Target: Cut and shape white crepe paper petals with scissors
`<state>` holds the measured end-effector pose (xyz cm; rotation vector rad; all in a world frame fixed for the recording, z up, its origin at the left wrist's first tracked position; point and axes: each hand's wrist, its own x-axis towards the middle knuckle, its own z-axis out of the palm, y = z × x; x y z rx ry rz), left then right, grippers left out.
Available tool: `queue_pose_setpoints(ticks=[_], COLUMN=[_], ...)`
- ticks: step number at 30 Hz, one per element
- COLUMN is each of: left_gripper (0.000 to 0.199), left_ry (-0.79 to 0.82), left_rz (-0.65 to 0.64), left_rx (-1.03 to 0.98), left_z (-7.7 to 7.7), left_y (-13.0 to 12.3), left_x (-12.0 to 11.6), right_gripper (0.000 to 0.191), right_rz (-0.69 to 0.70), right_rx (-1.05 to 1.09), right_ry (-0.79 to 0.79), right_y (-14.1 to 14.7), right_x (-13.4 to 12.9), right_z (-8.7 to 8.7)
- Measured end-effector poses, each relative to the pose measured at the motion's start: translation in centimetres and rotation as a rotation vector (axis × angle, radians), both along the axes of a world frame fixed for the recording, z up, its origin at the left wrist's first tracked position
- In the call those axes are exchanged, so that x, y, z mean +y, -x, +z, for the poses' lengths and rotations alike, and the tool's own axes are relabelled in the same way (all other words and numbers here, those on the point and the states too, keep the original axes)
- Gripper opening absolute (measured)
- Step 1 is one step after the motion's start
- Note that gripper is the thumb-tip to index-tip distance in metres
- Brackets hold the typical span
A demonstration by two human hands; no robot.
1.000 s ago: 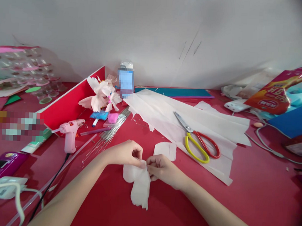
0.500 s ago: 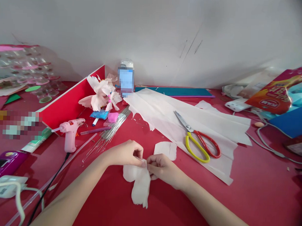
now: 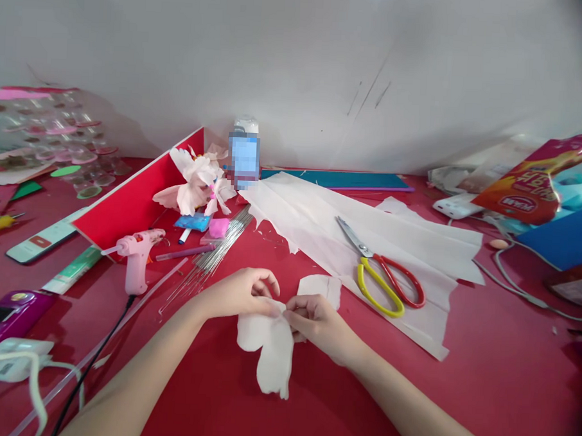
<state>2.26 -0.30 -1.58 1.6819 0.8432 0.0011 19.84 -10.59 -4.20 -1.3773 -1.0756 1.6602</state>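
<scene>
White paper petals (image 3: 274, 358) are gathered between my two hands, their rounded lower ends hanging over the red tabletop. My left hand (image 3: 242, 293) has its thumb across their top edge, its index finger arched a little above; the fingers behind the paper are hidden. Pinching the upper right of the same petals is my right hand (image 3: 318, 325), thumb and index finger closed. Just behind the right hand lies another cut piece of white paper (image 3: 319, 287). Scissors (image 3: 367, 250) with one yellow and one red handle rest on a large white paper sheet (image 3: 315, 216).
To the left are a pink glue gun (image 3: 137, 256), a bundle of thin wires (image 3: 222, 244) and a phone (image 3: 44, 236). A pale paper flower (image 3: 196, 182) sits by a red board (image 3: 122, 204). Cables (image 3: 524, 286) and a snack bag (image 3: 524, 189) are at the right.
My left index finger has lifted away from the thumb. The petals have swung slightly to the right, while my right hand keeps its pinch.
</scene>
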Motion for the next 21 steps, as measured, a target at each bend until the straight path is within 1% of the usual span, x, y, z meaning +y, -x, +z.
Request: queue_pose_setpoints(ticks=[2,4,8,14,17,21], left_gripper=[0.035,0.032,0.028,0.023,0.021,0.016], left_ry=[0.011,-0.002,-0.005,-0.025,-0.062,-0.081], left_rz=[0.050,0.093,0.165,0.373,0.403,0.394], left_rx=[-0.016,-0.053,-0.154,-0.243,-0.263,-0.287], left_z=[-0.3,-0.6,-0.8,-0.7,-1.2,-2.2], left_y=[0.2,0.3,0.2,0.5,0.6,0.2], left_x=[0.0,0.0,-0.2,0.1,0.2,0.2], right_gripper=[0.019,0.020,0.026,0.033,0.037,0.041], right_rz=[-0.040,-0.060,-0.083,-0.139,-0.151,-0.200], right_rx=[-0.050,-0.095,-0.111,-0.091,-0.068,-0.051], right_ry=[-0.026,-0.041,-0.062,-0.113,-0.123,-0.154], right_y=[-0.2,-0.3,-0.8,-3.3,-4.4,-5.0], right_x=[0.1,0.1,0.3,0.8,0.7,0.0], right_z=[0.0,0.0,0.3,1.4,1.0,-0.4])
